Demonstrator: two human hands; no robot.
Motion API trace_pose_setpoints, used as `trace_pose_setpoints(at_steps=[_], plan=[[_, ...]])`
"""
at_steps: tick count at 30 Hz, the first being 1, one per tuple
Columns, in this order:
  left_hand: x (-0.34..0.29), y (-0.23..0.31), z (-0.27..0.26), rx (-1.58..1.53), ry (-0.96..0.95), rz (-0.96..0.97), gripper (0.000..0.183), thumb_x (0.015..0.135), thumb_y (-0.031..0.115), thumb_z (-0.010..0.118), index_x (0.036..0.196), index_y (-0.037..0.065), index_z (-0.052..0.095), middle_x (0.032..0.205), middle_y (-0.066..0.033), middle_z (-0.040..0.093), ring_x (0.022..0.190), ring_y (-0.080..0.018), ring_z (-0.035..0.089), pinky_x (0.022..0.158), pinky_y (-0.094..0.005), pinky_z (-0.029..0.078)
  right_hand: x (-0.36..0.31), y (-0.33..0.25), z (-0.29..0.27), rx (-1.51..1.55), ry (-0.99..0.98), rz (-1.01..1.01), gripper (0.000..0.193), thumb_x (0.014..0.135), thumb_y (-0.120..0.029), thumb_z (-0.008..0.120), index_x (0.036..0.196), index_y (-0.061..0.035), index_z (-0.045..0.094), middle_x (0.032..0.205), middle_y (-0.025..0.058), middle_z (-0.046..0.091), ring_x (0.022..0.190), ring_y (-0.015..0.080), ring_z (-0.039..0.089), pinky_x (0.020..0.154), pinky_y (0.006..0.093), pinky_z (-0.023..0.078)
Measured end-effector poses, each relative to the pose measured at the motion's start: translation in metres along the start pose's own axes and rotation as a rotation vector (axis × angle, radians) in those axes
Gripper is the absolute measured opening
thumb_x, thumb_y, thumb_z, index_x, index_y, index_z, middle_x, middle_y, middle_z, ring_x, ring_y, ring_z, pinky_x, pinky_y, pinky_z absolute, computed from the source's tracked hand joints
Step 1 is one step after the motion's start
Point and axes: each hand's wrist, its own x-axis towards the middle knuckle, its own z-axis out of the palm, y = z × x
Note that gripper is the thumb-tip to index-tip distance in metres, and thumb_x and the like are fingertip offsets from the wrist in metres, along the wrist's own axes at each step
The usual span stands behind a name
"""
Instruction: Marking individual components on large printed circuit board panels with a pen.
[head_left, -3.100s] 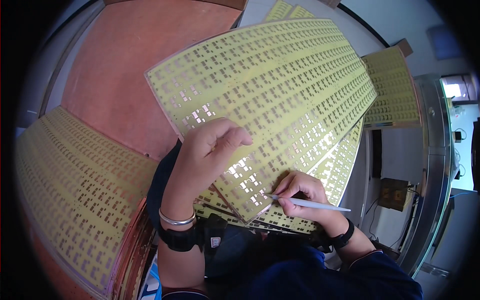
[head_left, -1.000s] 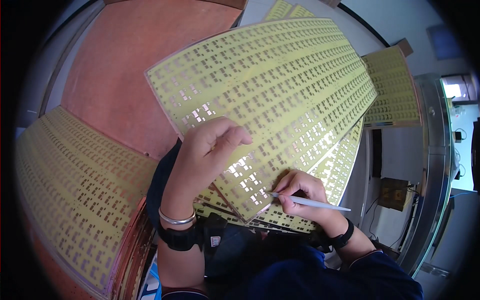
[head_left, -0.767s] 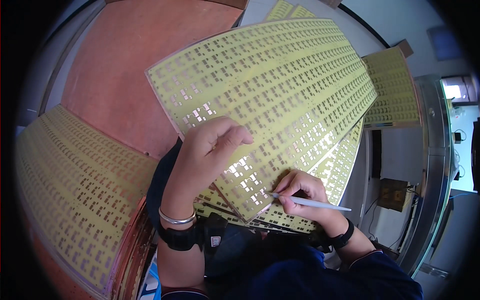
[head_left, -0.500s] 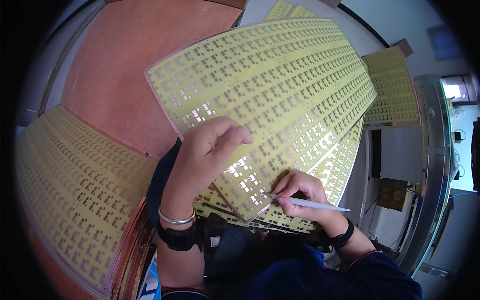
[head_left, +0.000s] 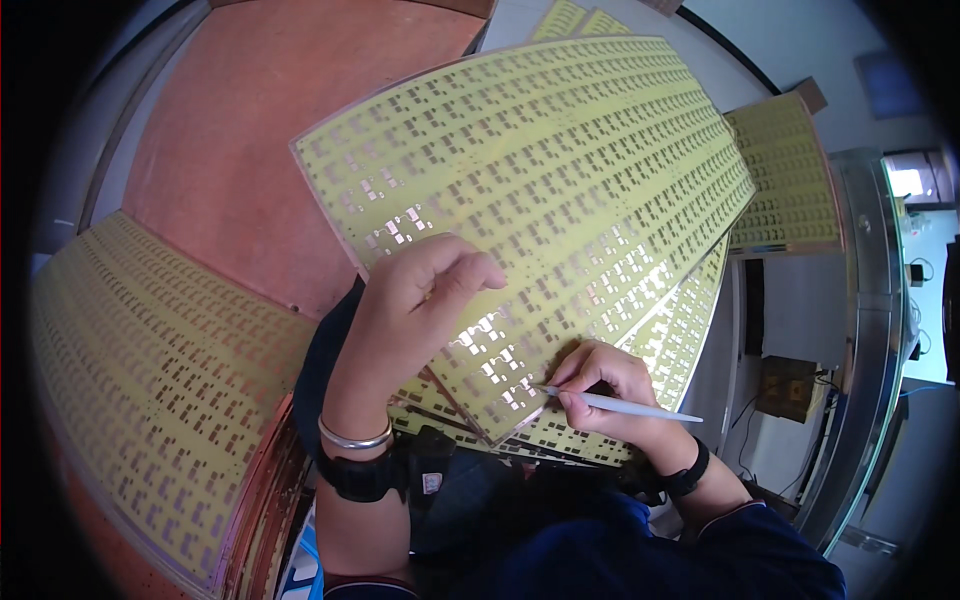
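Observation:
A large yellow sheet (head_left: 560, 170) punched with rows of small rectangular cut-outs lies tilted across my lap, on top of more sheets of the same kind. My left hand (head_left: 415, 310) grips its near left edge, thumb on top, and wears a silver bangle and a black wristband. My right hand (head_left: 610, 395) holds a thin white pen-like tool (head_left: 625, 405) with its tip on the sheet's near corner, where light shines through the holes.
A stack of similar yellow sheets (head_left: 150, 370) lies at my left on a reddish-brown table (head_left: 260, 130). Another yellow stack (head_left: 785, 180) sits at the far right. A metal-edged bench (head_left: 865, 330) and a small box with cables are on the right.

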Motion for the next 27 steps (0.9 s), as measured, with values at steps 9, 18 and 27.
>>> trace_pose_setpoints(at_steps=[9, 18, 27], plan=[[0.0005, 0.0006, 0.0000, 0.000, -0.009, -0.003, 0.028, 0.097, 0.023, 0.048, 0.090, 0.000, 0.063, 0.086, -0.0037, 0.067, 0.079, -0.0075, 0.057, 0.073, -0.0226, 0.046, 0.0006, -0.0004, -0.0015, 0.072, -0.019, 0.018, 0.012, 0.077, -0.003, 0.067, 0.073, -0.0037, 0.056, 0.079, 0.0091, 0.063, 0.075, 0.0191, 0.062, 0.066, 0.0285, 0.050], [0.0012, 0.0010, 0.0007, 0.020, -0.003, -0.002, 0.028, 0.097, 0.023, 0.048, 0.091, 0.000, 0.063, 0.086, -0.0039, 0.067, 0.078, -0.0079, 0.059, 0.072, -0.0228, 0.047, 0.0022, -0.0005, -0.0027, 0.039, -0.046, -0.016, 0.013, 0.079, -0.006, 0.067, 0.073, -0.0042, 0.056, 0.077, 0.0081, 0.063, 0.074, 0.0201, 0.062, 0.066, 0.0288, 0.049], [0.0013, 0.0000, 0.0069, -0.096, 0.102, 0.036, 0.026, 0.092, 0.020, 0.054, 0.083, -0.003, 0.064, 0.073, -0.0079, 0.063, 0.068, -0.0106, 0.057, 0.062, -0.0247, 0.044, 0.0015, -0.0003, -0.0028, 0.026, -0.054, -0.010, 0.014, 0.079, -0.008, 0.067, 0.072, -0.0050, 0.056, 0.076, 0.0078, 0.063, 0.073, 0.0202, 0.062, 0.065, 0.0290, 0.049]])
